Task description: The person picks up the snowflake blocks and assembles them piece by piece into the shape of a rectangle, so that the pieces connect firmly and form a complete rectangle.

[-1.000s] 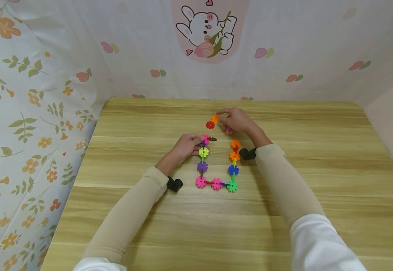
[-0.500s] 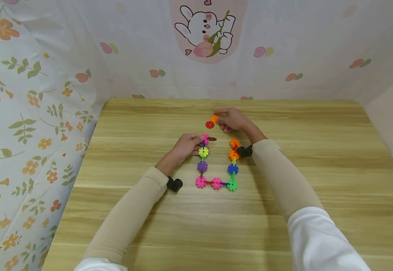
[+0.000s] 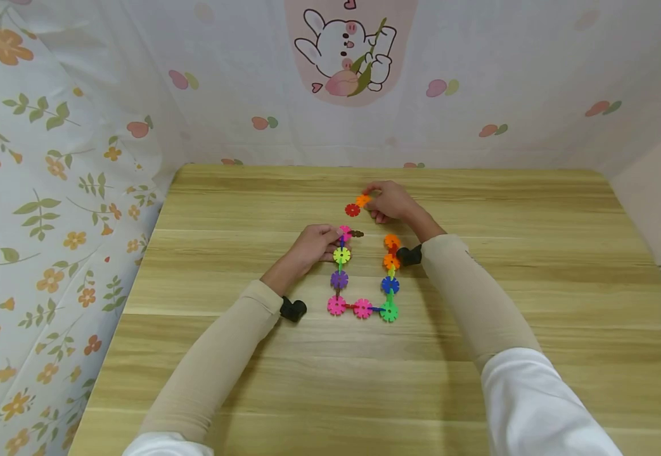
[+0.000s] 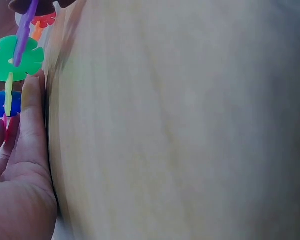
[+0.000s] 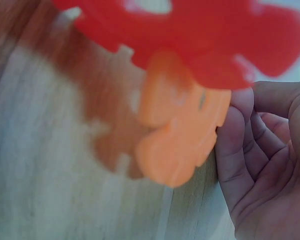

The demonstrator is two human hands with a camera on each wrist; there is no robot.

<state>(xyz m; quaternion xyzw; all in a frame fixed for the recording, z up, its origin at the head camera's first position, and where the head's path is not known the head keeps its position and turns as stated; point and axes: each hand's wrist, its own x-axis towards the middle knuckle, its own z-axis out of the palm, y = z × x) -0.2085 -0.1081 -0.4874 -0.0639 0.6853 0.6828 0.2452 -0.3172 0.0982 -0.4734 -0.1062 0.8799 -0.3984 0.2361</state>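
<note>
My left hand point(image 3: 314, 244) pinches a pink snowflake disc point(image 3: 345, 233) at the far left end of a linked chain of plastic snowflake discs. A brown disc point(image 3: 357, 234) stands edge-on at that pink disc's right side. The chain runs down past a yellow disc point(image 3: 341, 255), across the bottom, and up to an orange end disc point(image 3: 391, 241). Beyond the chain, my right hand point(image 3: 391, 200) pinches another orange disc point(image 5: 182, 135) by its edge. A red disc point(image 5: 190, 35) meets this orange disc and appears joined to it. In the left wrist view, fingers touch the chain near a blue disc point(image 4: 0, 104).
The wooden table point(image 3: 330, 380) ends at the back against a printed cloth point(image 3: 222, 82). Black wrist cameras sit on both wrists; the right one point(image 3: 410, 256) is very close to the chain's right side.
My right forearm has shifted slightly left, and the chain's right side has moved a little left. The orange disc in my right hand has turned slightly. The left hand holds its place.
</note>
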